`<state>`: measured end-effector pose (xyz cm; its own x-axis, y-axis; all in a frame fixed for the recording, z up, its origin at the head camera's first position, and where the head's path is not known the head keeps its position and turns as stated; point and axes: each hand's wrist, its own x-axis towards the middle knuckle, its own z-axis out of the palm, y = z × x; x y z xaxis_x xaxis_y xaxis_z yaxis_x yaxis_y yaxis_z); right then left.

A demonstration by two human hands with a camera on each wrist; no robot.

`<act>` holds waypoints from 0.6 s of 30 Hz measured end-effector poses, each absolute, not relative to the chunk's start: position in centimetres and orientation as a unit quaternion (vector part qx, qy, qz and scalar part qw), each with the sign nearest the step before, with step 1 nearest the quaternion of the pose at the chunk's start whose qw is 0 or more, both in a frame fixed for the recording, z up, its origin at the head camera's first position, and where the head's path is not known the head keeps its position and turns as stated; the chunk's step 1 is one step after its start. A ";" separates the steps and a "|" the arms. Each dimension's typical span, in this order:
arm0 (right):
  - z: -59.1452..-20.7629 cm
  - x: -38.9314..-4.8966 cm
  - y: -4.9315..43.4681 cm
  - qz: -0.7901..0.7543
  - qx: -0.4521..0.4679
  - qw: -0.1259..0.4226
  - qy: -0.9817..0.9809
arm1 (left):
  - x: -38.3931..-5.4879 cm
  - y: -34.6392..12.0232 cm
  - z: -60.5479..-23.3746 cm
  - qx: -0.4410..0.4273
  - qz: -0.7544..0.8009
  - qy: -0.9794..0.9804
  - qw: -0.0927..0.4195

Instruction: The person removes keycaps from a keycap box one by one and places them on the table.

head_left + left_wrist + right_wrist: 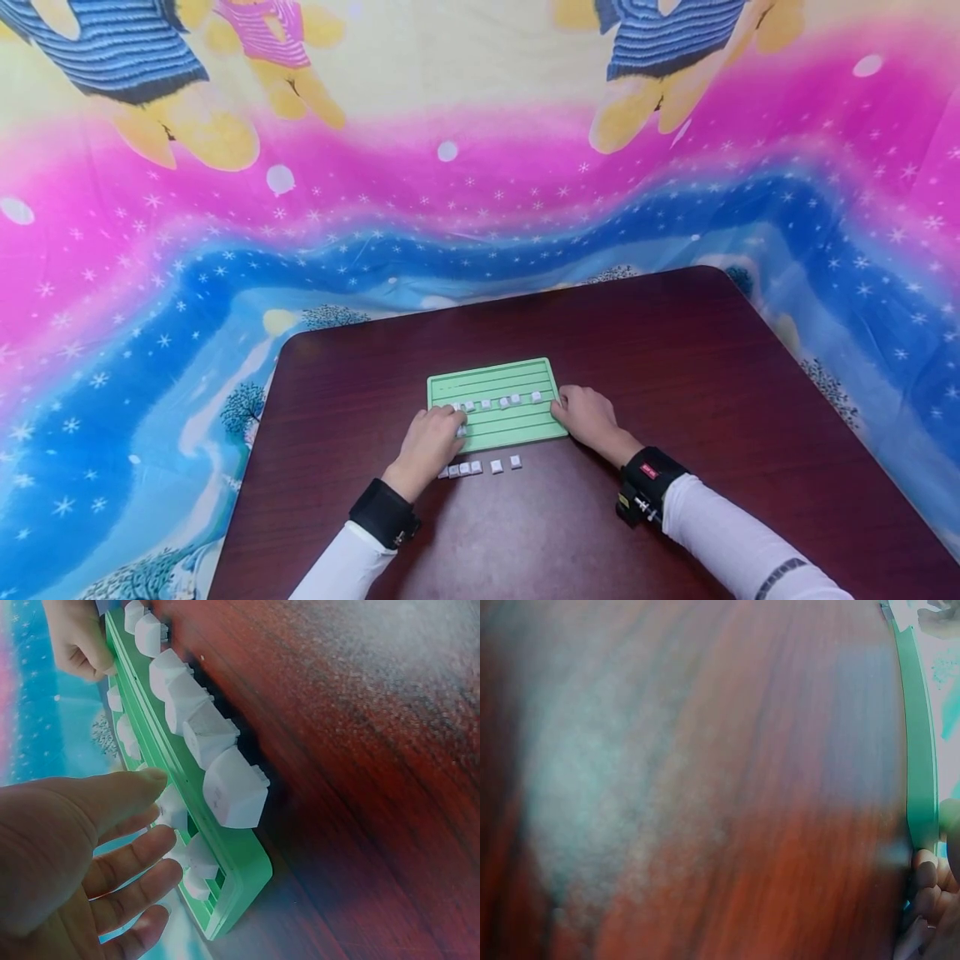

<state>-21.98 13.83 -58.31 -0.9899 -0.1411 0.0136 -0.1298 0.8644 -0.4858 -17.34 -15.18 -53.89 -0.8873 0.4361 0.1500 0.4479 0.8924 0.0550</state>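
Observation:
A light green tray (495,432) with ridged rows lies on the table. Several white keycaps (485,404) stand in a line across its middle. My left hand (431,437) is over the tray's left end, thumb and forefinger pinching a white keycap (174,808) near the front rows; its other fingers are spread loosely. At the tray's right edge my right hand (592,421) grips the rim, with fingers (925,870) curled at the corner. Along the tray's near side sits a row of loose keycaps (234,787), several in number, partly hidden by my left hand in the head view.
The dark reddish-brown table (675,350) extends around the tray, its far edge meeting a colourful cloth backdrop (480,183). Black straps with small devices (382,514) are worn on both wrists.

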 end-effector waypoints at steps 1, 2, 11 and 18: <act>-58.3 -22.0 13.8 -0.251 -0.071 0.011 0.965 | -17.3 -15.2 -53.9 -0.227 -0.044 -0.971 0.066; -58.3 -22.0 13.8 -0.251 -0.071 0.010 0.965 | -17.4 -15.2 -54.0 -0.227 -0.043 -0.971 0.065; -58.1 -21.8 13.7 -0.255 -0.069 0.015 0.964 | -17.7 -15.2 -54.3 -0.231 -0.031 -0.970 0.071; -58.1 -21.8 13.8 -0.257 -0.070 0.015 0.964 | -17.7 -15.2 -54.5 -0.233 -0.030 -0.969 0.079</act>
